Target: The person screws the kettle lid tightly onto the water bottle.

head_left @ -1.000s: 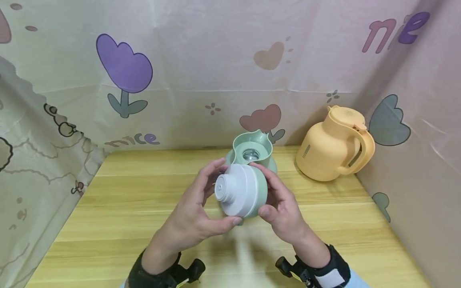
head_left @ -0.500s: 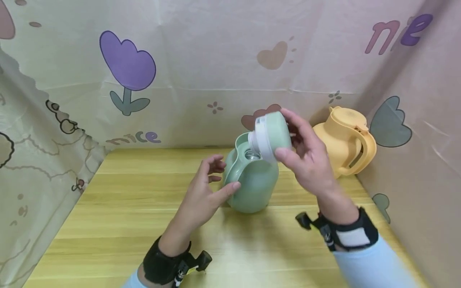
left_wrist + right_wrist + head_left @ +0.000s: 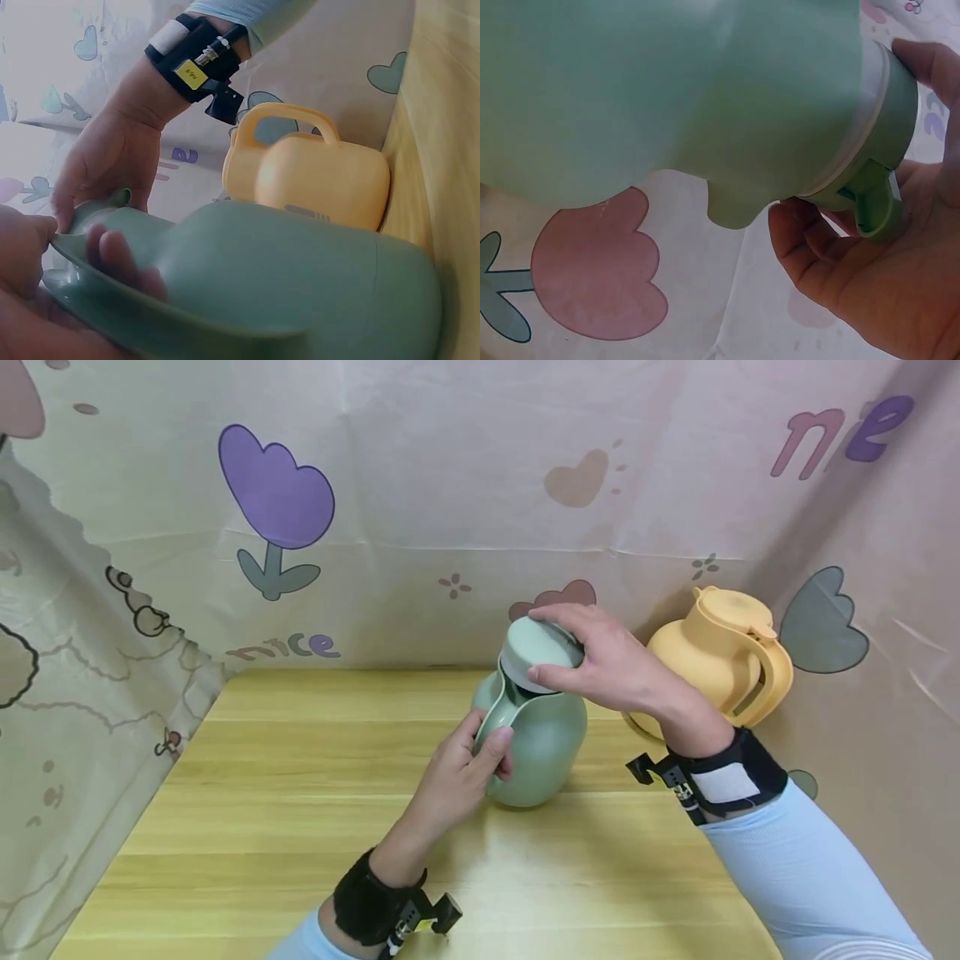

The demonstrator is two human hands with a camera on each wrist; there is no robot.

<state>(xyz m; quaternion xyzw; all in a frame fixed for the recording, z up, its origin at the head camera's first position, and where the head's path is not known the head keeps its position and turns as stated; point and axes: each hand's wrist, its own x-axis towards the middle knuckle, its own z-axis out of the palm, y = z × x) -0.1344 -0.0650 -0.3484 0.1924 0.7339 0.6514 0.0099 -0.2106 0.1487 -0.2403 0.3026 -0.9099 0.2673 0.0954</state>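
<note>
A green thermos jug [image 3: 542, 747] stands upright on the wooden table, its handle [image 3: 501, 714] turned toward me and to the left. My left hand [image 3: 461, 768] grips that handle, fingers passing through the gap between handle and body, as the left wrist view shows. At the top, the green and white lid [image 3: 542, 647] sits in the jug's mouth, slightly tilted. My right hand [image 3: 603, 656] holds the lid from its right side, thumb in front and fingers behind. In the right wrist view the lid's green spout-like tab [image 3: 877, 202] lies close to my palm.
A yellow thermos jug [image 3: 712, 647] stands at the back right, behind my right forearm. The wooden table [image 3: 300, 793] ends at a patterned cloth [image 3: 420, 485] hung along its back and sides.
The lid, first held between both hands with its white stopper facing me, has turned over and gone down into the jug's mouth in my right hand. My left hand has taken hold of the handle.
</note>
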